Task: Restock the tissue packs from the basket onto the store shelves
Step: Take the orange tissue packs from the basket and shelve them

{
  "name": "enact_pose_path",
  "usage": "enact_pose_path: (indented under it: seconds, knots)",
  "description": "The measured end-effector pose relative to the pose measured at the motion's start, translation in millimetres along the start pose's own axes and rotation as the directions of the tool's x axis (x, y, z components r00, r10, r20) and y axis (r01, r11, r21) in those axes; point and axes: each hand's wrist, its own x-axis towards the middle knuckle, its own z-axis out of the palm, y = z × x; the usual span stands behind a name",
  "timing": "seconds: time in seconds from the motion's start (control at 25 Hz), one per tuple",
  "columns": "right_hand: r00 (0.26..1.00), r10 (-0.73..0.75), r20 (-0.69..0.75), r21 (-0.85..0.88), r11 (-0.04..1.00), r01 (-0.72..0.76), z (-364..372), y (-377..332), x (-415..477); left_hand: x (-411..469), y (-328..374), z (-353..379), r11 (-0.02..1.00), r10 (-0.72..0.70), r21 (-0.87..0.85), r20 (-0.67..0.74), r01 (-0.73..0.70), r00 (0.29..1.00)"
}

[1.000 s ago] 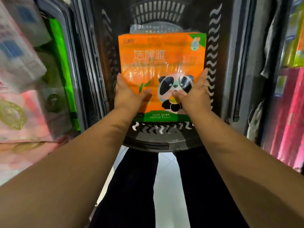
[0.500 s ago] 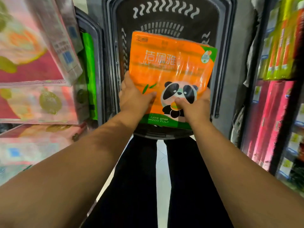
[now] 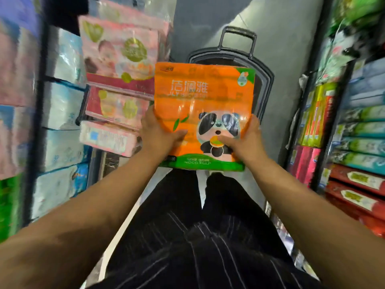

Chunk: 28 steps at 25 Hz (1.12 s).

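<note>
An orange tissue pack [image 3: 204,105] with a panda picture and a green bottom band is held up in front of me. My left hand [image 3: 159,134] grips its lower left edge and my right hand [image 3: 244,140] grips its lower right edge, thumbs on the front. Behind the pack stands the dark plastic basket [image 3: 264,80] on the floor, its handle [image 3: 237,36] raised; the pack hides most of its inside. Store shelves run along both sides of the aisle.
Left shelves hold pink packs [image 3: 118,57] and pale blue tissue packs [image 3: 62,105]. Right shelves [image 3: 320,122] carry green, red and yellow packs [image 3: 358,142]. My dark trousers [image 3: 198,226] fill the lower middle. A narrow strip of pale floor shows between my legs.
Both hands have lifted the orange pack up out of the basket and toward me. The view has tilted up, so the basket now sits farther back and more shelving shows.
</note>
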Motion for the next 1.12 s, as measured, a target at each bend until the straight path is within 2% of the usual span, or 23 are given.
enact_pose_path:
  seconds: [0.12, 0.24, 0.36, 0.48, 0.6, 0.68, 0.84, 1.12]
  knots:
    - [0.985, -0.147, 0.086, -0.033, 0.988, 0.15, -22, -30, -20, -41, 5, -33, 0.993, -0.033, -0.114, -0.061, 0.026, 0.998]
    - [0.941, -0.28, 0.189, -0.049, 0.955, 0.293, -38, -64, -44, -83, 6, -69, 0.964, -0.055, -0.266, -0.134, 0.017, 0.99]
    - [0.868, -0.418, 0.266, -0.068, 0.89, 0.45, -35, -101, -70, -129, 1, -102, 0.927, -0.108, -0.374, -0.235, 0.013, 0.966]
    - [0.799, -0.5, 0.334, -0.039, 0.839, 0.542, -22, -136, -92, -166, -5, -132, 0.902, -0.158, -0.432, -0.34, -0.005, 0.927]
    - [0.7, -0.587, 0.408, -0.024, 0.759, 0.65, 5, -176, -121, -198, -21, -171, 0.901, -0.201, -0.435, -0.433, -0.008, 0.879]
    - [0.638, -0.638, 0.431, -0.029, 0.697, 0.717, 30, -203, -142, -218, -35, -198, 0.89, -0.198, -0.452, -0.512, -0.066, 0.836]
    - [0.565, -0.674, 0.475, 0.021, 0.651, 0.759, 79, -247, -184, -250, -64, -253, 0.871, -0.205, -0.471, -0.613, -0.144, 0.763]
    - [0.447, -0.73, 0.518, 0.108, 0.573, 0.812, 180, -324, -256, -279, -146, -366, 0.882, -0.237, -0.457, -0.64, -0.115, 0.731]
